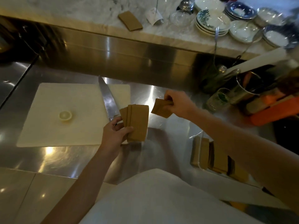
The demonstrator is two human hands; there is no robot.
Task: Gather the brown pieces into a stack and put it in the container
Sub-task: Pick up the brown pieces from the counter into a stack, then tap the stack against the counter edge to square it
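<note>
My left hand [115, 132] grips a fanned stack of brown folded pieces [137, 122] above the steel counter, just right of the cutting board. A short gap to the right, my right hand [178, 105] pinches one more brown piece [161, 109] that hangs tilted. A clear container [196, 152] at the lower right stands on the counter with several brown pieces upright in it, partly hidden by my right forearm. Another brown piece [130, 20] lies on the marble ledge at the back.
A white cutting board [64, 113] carries a lemon slice [65, 115] and a large knife [107, 101] whose handle lies near my left hand. Stacked plates [212, 21] line the ledge. A metal utensil cup [247, 86], a glass [218, 99] and an orange box [275, 109] crowd the right.
</note>
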